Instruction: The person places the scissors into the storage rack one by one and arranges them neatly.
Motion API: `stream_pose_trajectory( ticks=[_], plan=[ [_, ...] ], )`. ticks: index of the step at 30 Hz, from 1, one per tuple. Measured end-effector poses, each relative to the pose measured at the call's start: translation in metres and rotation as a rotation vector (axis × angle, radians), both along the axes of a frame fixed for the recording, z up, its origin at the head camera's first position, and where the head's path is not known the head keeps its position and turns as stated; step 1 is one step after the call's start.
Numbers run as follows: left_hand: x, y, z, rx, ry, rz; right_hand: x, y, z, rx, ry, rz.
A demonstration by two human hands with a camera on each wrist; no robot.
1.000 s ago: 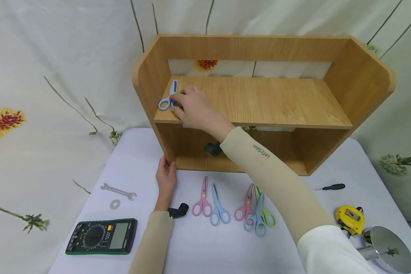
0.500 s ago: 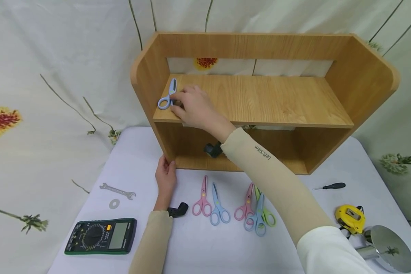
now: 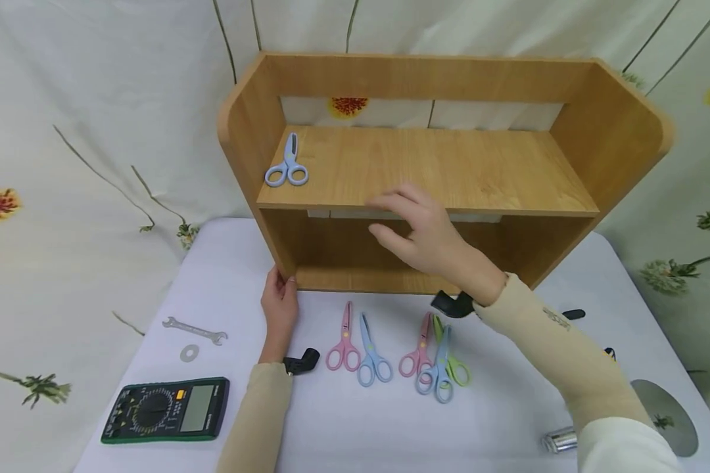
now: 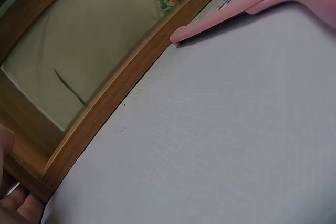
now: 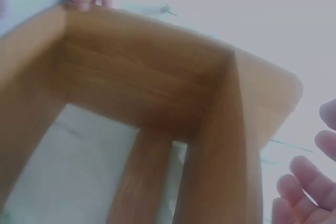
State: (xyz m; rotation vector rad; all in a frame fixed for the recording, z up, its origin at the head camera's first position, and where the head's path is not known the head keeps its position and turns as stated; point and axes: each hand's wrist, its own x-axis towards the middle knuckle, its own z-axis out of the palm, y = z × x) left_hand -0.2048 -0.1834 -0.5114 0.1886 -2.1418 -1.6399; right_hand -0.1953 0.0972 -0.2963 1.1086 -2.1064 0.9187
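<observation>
A wooden two-tier shelf (image 3: 449,164) stands on the white-covered table. My left hand (image 3: 280,309) grips its lower left corner; in the left wrist view, fingers (image 4: 26,208) and thumb lie on opposite sides of the side panel. Periwinkle-blue scissors (image 3: 290,157) lie at the left end of the upper tier, blades pointing back. My right hand (image 3: 426,230) hovers in front of the shelf, fingers apart, holding nothing. On the table before the shelf lie pink scissors (image 3: 346,332) beside blue scissors (image 3: 367,345), then a cluster of pink (image 3: 423,338), green (image 3: 438,328) and blue scissors (image 3: 443,358).
To the left lie a wrench (image 3: 195,330), a washer (image 3: 189,353) and a multimeter (image 3: 165,410). At right, my right arm partly covers a screwdriver handle (image 3: 574,314), a tape measure and a shiny round metal object (image 3: 665,414). A floral cloth hangs behind.
My right hand has let go of the periwinkle-blue scissors on the upper tier and moved right and toward me. The left hand keeps its grip on the shelf.
</observation>
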Motion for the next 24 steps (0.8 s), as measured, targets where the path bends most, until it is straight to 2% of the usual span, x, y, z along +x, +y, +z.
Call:
stream_pose_trajectory(
  ticks=[3,5,9,13,16,19,21,24],
  plan=[
    [0.000,-0.001,0.001,-0.006,-0.029,0.000,0.023,0.034,-0.018,0.030,-0.024,-0.028],
    [0.001,-0.002,0.001,-0.013,-0.041,0.006,0.039,0.053,-0.032,0.061,-0.089,-0.062],
    [0.001,-0.003,0.001,-0.025,-0.037,0.034,0.069,0.078,-0.062,0.170,-0.303,-0.127],
    [-0.001,-0.001,-0.001,-0.018,-0.029,0.033,0.093,0.090,-0.083,0.341,-0.589,-0.175],
    [-0.003,0.000,-0.001,-0.012,-0.045,0.016,0.101,0.096,-0.094,0.453,-0.810,-0.162],
    [-0.003,-0.001,0.001,-0.010,-0.060,0.013,0.105,0.097,-0.106,0.484,-0.974,-0.104],
    [-0.004,-0.001,0.000,-0.004,-0.067,0.013,0.108,0.096,-0.115,0.488,-1.055,-0.076],
    [-0.002,-0.002,0.000,0.004,-0.069,0.016,0.112,0.094,-0.129,0.504,-1.123,-0.081]
  ],
)
